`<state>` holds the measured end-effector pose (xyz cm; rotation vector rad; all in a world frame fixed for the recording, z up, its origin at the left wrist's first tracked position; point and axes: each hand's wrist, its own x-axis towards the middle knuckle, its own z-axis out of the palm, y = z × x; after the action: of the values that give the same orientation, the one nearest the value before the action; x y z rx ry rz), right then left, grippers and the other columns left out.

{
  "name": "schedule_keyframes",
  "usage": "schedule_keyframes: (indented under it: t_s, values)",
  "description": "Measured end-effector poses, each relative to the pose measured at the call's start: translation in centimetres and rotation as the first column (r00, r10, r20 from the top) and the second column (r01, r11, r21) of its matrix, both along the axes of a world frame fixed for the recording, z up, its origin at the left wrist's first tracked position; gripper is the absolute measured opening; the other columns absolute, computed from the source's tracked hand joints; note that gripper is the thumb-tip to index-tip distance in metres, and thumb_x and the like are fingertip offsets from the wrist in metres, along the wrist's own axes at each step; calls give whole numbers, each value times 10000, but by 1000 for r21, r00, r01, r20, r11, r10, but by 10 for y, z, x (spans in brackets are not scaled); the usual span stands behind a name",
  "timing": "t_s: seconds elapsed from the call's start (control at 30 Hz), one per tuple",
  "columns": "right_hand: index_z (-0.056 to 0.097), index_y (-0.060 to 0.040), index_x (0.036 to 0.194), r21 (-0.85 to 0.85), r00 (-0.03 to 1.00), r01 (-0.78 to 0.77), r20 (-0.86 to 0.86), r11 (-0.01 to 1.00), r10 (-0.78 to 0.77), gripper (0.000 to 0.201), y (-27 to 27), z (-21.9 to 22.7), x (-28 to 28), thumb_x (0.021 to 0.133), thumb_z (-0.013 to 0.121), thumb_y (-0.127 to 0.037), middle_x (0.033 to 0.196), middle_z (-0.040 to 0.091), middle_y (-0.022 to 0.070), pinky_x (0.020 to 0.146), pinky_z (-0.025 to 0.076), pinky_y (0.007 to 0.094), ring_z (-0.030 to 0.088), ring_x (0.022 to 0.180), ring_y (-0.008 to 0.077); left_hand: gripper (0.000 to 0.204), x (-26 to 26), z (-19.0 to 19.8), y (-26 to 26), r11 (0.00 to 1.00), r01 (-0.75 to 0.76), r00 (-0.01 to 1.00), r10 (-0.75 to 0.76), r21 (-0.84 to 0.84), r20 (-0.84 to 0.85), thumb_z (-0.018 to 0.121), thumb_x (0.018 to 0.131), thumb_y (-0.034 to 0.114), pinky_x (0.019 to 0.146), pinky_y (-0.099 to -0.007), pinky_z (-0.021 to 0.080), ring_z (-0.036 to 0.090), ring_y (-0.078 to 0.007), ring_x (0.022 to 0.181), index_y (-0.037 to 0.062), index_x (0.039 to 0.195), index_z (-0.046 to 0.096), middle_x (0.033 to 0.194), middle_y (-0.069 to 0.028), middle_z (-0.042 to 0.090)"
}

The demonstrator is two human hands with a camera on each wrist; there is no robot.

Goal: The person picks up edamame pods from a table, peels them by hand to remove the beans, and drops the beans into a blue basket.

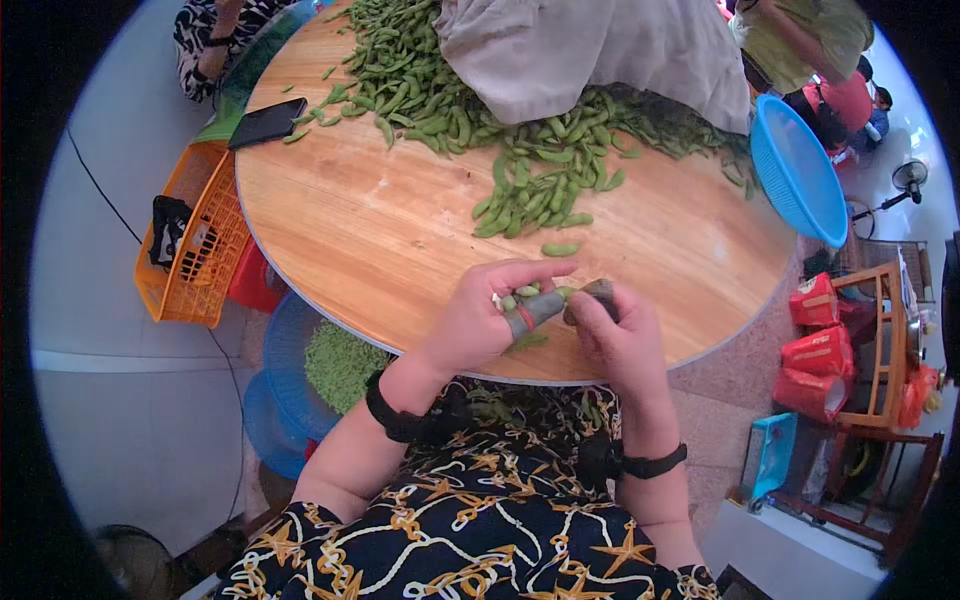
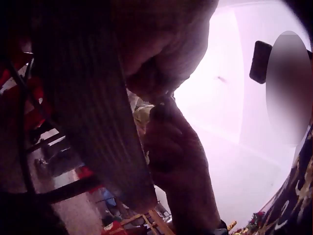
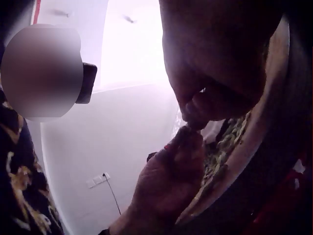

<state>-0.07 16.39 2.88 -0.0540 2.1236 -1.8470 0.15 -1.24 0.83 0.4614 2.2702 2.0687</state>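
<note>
At the table's near edge in the head view, the left hand (image 1: 482,312) holds several green beans (image 1: 527,291) in its curled fingers; one finger wears a grey cover with a red band. Facing it, the right hand (image 1: 625,335) pinches the end of a green pod (image 1: 565,291) between thumb and forefinger, dark covers on its fingertips. The two hands almost meet at this pod. One loose pod (image 1: 561,249) lies just beyond them. Both wrist views are dark; the right wrist view shows the left hand (image 3: 168,178) against the right hand's fingertips (image 3: 194,119).
A pod heap (image 1: 440,110) covers the table's far side, partly under a grey cloth (image 1: 560,50). A phone (image 1: 267,123) lies at the left edge, a blue basket (image 1: 797,170) at the right. Below left, a blue basin holds shelled beans (image 1: 342,368). Other people are around the far side.
</note>
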Motion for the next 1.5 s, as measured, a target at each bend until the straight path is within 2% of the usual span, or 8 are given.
schedule_keyframes:
  t_s: [0.17,0.27,0.4,0.7,0.93,1.1,1.3,1.5]
  values:
    - [612,-1,869,-244,972,219,138,945,-190,181,16,-7,-5,835,583,-176,652,561,-22,525,410,219,488,560,55,318,1,4,-3,985,64,974,-97,163,203,643,788,100,637,-187,401,488,-44,735,60,1102,612,807,35,544]
    - [617,-24,895,102,896,-444,35,890,443,159,35,30,-2,799,602,-149,622,563,-3,519,422,224,489,531,80,331,0,0,-2,985,58,987,-80,161,136,637,795,106,576,-169,382,473,-26,665,48,1118,598,785,43,541]
    - [613,-11,877,397,957,-55,-241,916,163,217,19,14,6,749,680,-173,593,533,51,489,396,249,470,522,78,367,1,6,-3,962,95,942,-170,256,291,626,805,114,517,-156,348,441,-10,588,40,1159,566,758,50,533]
    - [546,-7,700,490,803,-269,-361,829,474,236,11,11,-6,750,669,-202,572,490,156,470,381,342,457,488,295,437,-1,9,-6,934,216,865,-319,286,387,627,816,152,493,-152,322,413,7,558,16,1213,508,718,66,528]
    - [534,-14,691,211,935,-115,-307,971,177,230,-7,-6,8,815,616,-189,522,483,62,411,350,291,455,425,143,405,-1,5,-5,935,142,912,-251,325,323,604,833,153,529,-153,343,436,-1,599,20,1205,518,747,63,549]
    - [565,-63,823,-424,962,81,270,902,40,190,-9,-10,9,887,535,-240,547,449,-64,391,272,175,359,431,17,354,-2,4,-1,970,95,977,-134,222,167,577,846,141,716,-208,445,560,-79,805,3,1170,540,925,-24,627]
    - [574,-48,841,-271,986,37,169,962,9,179,-9,-3,5,874,557,-224,561,467,-46,423,306,180,391,479,19,336,-1,3,-2,991,63,998,-61,117,-15,590,832,137,739,-224,459,573,-103,862,-10,1132,556,943,-68,633]
    - [594,10,830,7,965,-109,-241,994,108,147,-12,-4,7,811,627,-132,677,580,-4,520,415,232,502,576,66,286,0,-3,-6,788,-53,898,-230,613,374,639,777,77,537,-134,419,531,-32,681,-23,1033,561,824,-19,579]
